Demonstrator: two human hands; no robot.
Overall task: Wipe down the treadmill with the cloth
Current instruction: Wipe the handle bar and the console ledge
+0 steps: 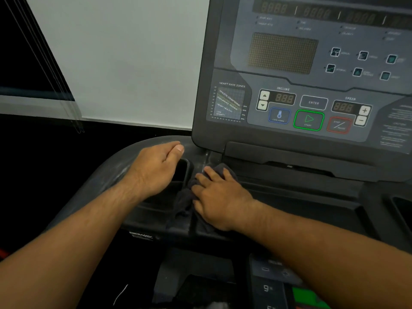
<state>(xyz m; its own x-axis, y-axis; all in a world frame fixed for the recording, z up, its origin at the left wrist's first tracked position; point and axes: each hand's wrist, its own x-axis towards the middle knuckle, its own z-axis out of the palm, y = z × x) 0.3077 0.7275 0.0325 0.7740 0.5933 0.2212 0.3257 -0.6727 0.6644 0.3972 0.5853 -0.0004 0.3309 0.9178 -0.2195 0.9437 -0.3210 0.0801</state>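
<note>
The treadmill's dark console tray [289, 197] fills the lower middle, dusty along its left rim. A dark grey cloth [185, 201] lies bunched on the ridge beside the left cup holder [178, 172]. My right hand [220, 197] presses flat on the cloth, fingers pointing toward the control panel [312, 85]. My left hand [156, 168] rests on the curved left rim of the tray, fingers bent over the cup holder's edge, holding nothing that I can see.
The upright panel carries incline, speed, enter, start and stop buttons [308, 120] just beyond the hands. A pale wall [122, 63] and a dark window with blind cords [33, 52] stand to the left. A second cup holder [401, 210] sits at the right edge.
</note>
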